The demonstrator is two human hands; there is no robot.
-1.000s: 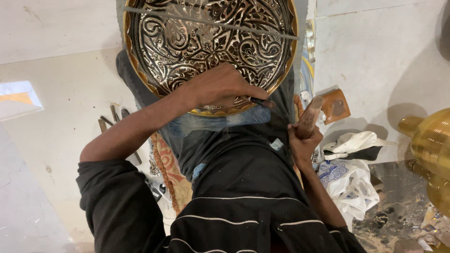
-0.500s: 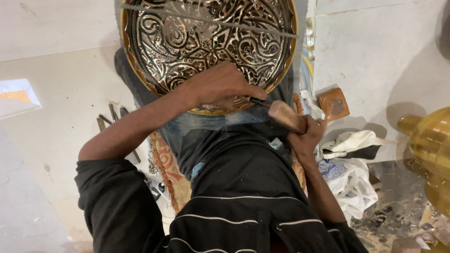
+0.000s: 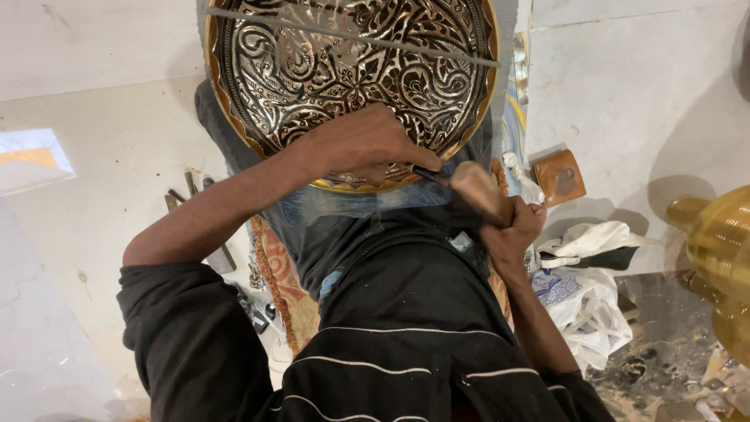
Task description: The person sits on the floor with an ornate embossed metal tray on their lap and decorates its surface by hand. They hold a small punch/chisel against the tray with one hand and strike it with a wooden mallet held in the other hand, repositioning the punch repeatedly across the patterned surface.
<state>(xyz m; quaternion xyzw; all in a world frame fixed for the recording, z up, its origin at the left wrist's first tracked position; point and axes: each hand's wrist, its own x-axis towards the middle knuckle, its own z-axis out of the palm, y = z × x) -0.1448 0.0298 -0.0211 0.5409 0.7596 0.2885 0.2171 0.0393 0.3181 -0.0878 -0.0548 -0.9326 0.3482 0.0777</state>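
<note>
A large round engraved metal tray (image 3: 344,70) with a brass rim rests on my lap, covered in floral patterns. My left hand (image 3: 367,144) lies on its near edge, fingers closed around a thin dark chisel (image 3: 428,174) whose end points to the right. My right hand (image 3: 512,227) grips a wooden mallet (image 3: 476,191) by its handle, and the mallet's head is right at the chisel's end. A thin metal rod (image 3: 351,35) lies across the upper part of the tray.
Several metal tools (image 3: 195,211) lie on the pale floor at my left. A small brown wooden block (image 3: 558,176), white cloths and bags (image 3: 586,289) sit at my right. A big brass vessel (image 3: 719,258) stands at the right edge. A patterned cushion (image 3: 277,281) lies under me.
The mallet in my right hand has swung down and left, from upright beside my body to the chisel's end. My left hand and the tray have stayed put.
</note>
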